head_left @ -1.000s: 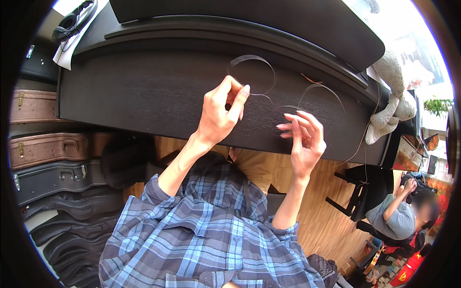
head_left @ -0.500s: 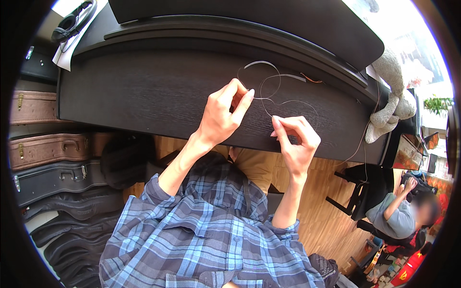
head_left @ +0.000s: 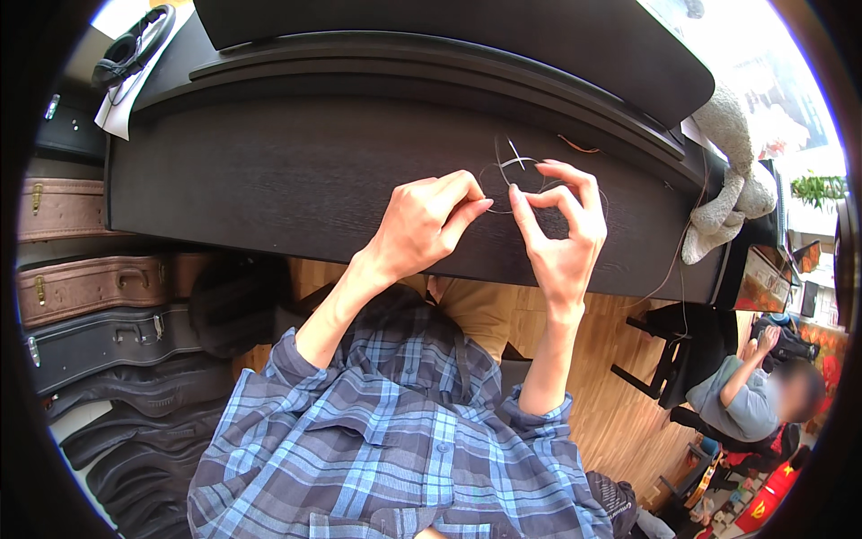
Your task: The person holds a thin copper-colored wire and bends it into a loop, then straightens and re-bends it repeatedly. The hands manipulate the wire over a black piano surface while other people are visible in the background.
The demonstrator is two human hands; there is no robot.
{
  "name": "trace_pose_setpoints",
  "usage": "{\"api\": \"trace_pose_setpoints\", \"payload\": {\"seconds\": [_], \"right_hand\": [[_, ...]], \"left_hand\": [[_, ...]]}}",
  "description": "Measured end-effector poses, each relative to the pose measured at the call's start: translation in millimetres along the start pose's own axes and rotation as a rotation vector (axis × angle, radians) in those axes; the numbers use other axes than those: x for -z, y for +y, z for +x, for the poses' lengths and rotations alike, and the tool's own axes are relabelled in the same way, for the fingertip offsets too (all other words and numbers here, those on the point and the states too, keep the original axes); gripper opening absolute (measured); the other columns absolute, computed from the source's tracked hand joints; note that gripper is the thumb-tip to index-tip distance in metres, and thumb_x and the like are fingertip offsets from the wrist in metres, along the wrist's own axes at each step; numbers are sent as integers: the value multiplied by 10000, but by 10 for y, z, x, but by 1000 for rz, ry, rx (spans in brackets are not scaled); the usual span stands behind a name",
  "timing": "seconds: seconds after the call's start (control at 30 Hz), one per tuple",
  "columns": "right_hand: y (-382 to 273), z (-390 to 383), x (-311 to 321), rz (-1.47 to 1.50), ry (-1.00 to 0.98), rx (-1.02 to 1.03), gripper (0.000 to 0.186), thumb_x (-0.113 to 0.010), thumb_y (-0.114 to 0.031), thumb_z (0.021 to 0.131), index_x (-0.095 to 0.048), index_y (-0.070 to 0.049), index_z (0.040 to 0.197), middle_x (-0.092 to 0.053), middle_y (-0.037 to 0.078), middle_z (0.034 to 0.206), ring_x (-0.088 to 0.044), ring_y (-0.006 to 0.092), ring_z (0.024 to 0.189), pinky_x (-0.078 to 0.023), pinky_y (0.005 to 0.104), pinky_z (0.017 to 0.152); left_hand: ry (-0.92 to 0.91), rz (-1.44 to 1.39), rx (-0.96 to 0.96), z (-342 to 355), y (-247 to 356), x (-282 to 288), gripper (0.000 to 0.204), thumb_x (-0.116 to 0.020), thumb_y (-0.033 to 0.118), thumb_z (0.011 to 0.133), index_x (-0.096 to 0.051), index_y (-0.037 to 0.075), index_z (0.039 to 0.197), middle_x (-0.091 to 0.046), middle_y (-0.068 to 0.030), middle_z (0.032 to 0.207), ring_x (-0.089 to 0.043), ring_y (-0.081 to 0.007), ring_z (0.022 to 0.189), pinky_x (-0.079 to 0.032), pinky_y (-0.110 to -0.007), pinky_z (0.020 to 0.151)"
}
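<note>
Over the dark wood-grain surface, my left hand pinches a thin wire, grey and looped, with pale narrow lengths. My right hand is close beside it, its thumb and fingers apart and curved around the loops; its thumb tip looks to touch the wire. A short orange strand lies on the surface behind my hands.
Black headphones and white paper sit back left, a grey plush toy at right, a cord hanging beside it. Stacked instrument cases line the left. A co-worker sits below right by a black stand.
My left hand has shifted right and slightly down. My right hand first pinched the wire, then rose and spread its fingers. The loops have drawn closer together.
</note>
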State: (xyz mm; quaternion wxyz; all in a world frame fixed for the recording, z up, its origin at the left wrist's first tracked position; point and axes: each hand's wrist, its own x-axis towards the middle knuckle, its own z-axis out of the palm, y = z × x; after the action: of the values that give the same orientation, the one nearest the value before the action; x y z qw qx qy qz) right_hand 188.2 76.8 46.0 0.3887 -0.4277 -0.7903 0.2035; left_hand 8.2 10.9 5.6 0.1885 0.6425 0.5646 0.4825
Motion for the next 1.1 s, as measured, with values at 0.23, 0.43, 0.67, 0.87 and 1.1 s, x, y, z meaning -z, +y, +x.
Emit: {"api": "trace_pose_setpoints", "payload": {"seconds": [0.23, 0.43, 0.67, 0.87, 1.1], "right_hand": [[50, 14, -87, 340, -154, -184, 201, -753, -18, 933, -602, 4, 802, -735, 140, 1159, -754, 201, 995, -572, 324, 874], [128, -24, -195, 392, -130, -59, 178, -694, 48, 946, -575, 13, 818, -649, 139, 1262, -778, 226, 961, -618, 320, 785], [246, -73, -266, 502, -182, 3, 154, -680, 50, 956, -579, 1, 850, -718, 138, 1225, -766, 238, 1010, -599, 342, 870], [250, -70, -214, 549, -202, -93, 239, -775, -10, 914, -549, -21, 989, -728, 165, 1227, -735, 246, 1098, -577, 342, 951], [299, 39, 76, 454, -162, -30, 667, -793, -148, 917, -364, -43, 1416, -698, 184, 1300, -649, 282, 1273, -444, 389, 1136]], "left_hand": [[-30, 15, -45, -16, -23, -2, 143, -734, 154, 947, -632, 78, 882, -680, -75, 737, -651, -271, 627, -515, -380, 653], [-51, -2, -37, -25, -29, 0, 112, -771, 85, 893, -669, 42, 875, -683, -79, 752, -629, -270, 651, -490, -388, 638], [-64, -22, -46, -17, -33, 20, 121, -739, 144, 938, -659, 60, 905, -682, -81, 744, -638, -271, 649, -504, -387, 667], [-32, -109, 16, -15, -10, 33, 118, -715, 81, 963, -640, 17, 899, -631, -76, 732, -615, -183, 636, -468, -335, 605], [21, -389, 235, -49, -7, 114, 124, -640, 67, 1024, -598, 9, 922, -612, -34, 752, -597, -95, 612, -474, -260, 588]]}}
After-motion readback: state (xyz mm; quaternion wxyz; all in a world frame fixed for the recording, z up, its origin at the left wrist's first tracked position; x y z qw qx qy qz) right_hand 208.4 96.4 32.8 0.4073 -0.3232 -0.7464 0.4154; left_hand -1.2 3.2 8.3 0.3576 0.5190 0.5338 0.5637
